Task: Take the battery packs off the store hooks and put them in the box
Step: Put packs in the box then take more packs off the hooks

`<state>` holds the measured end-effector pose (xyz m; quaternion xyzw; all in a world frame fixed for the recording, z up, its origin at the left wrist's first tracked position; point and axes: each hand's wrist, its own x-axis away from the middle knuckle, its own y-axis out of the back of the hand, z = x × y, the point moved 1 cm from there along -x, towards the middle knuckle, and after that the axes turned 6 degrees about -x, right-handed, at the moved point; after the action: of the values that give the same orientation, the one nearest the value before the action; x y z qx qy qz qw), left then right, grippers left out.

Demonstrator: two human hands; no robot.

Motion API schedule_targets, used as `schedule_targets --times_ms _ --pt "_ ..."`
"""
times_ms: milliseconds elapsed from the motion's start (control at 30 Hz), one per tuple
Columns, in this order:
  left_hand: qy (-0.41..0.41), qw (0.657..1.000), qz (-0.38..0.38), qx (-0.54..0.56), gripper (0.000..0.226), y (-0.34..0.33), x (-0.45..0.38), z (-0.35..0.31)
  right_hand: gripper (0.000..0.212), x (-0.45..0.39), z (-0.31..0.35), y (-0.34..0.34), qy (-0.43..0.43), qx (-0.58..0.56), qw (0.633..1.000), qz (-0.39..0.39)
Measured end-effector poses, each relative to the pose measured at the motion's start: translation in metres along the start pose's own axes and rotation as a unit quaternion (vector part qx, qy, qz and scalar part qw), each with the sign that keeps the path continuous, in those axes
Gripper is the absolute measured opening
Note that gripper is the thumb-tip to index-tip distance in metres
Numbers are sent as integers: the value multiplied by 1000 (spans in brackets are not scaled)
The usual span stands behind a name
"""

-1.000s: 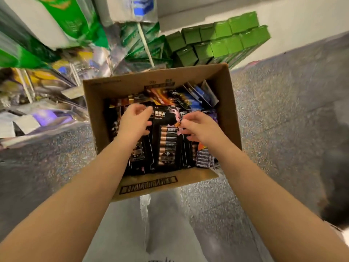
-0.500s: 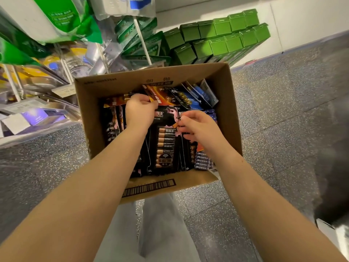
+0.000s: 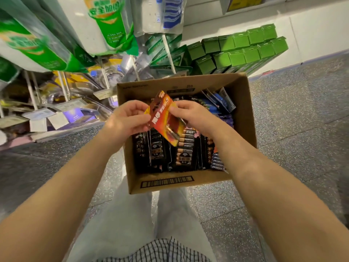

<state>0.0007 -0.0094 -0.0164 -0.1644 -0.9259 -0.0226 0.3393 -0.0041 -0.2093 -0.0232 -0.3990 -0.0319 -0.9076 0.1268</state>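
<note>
Setting: a shop aisle with a speckled grey stone floor (image 3: 294, 114); racks of hanging goods on the left, green and white packets (image 3: 111, 25) overhead, and stacked small green cartons (image 3: 238, 52) against a pale wall at the back.

Box: an open brown cardboard box (image 3: 243, 103) on the floor in front of the person's legs, with a printed barcode strip on its near flap. It is filled with flat battery packs (image 3: 184, 148), mostly black cards with rows of copper-topped cells, standing on edge; blue packs (image 3: 222, 101) lean in its far right corner.

Held pack: one red and orange battery pack (image 3: 164, 118), a glossy card with a clear blister, is lifted above the middle of the box and tilted, its top toward the box's far left.

Left hand (image 3: 128, 120): forearm reaching forward, fingers curled, thumb and fingertips pinching the pack's left edge.

Right hand (image 3: 190, 114): forearm angled in from the right, fingers bent, thumb pressed on the pack's upper right part, gripping it.

Person: pale grey trousers (image 3: 132, 214) and a checked shirt hem at the bottom.
</note>
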Motion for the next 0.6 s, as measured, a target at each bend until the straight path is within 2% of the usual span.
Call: schedule_targets --times_ms 100,200,233,333,433,500,600 --pt "3 997 -52 61 21 13 2 5 29 2 0 -20 -15 -60 998 -21" --pt "34 996 -38 72 57 17 9 16 22 4 -4 -54 -41 -113 991 -54" --pt "37 997 -37 60 62 18 12 21 23 3 -7 -65 -56 -131 988 -59" --pt "20 997 -73 31 36 25 22 32 30 -3 -12 -91 -95 -184 977 -43" --pt "34 990 -131 41 20 34 23 41 30 -15 -9 -92 -112 -194 973 -57" --pt "54 981 -174 63 19 41 21 46 31 -26 -3 -77 -116 -207 963 -128" --pt "56 978 -176 94 14 50 22 52 23 -49 -5 -46 -93 -204 933 -282"
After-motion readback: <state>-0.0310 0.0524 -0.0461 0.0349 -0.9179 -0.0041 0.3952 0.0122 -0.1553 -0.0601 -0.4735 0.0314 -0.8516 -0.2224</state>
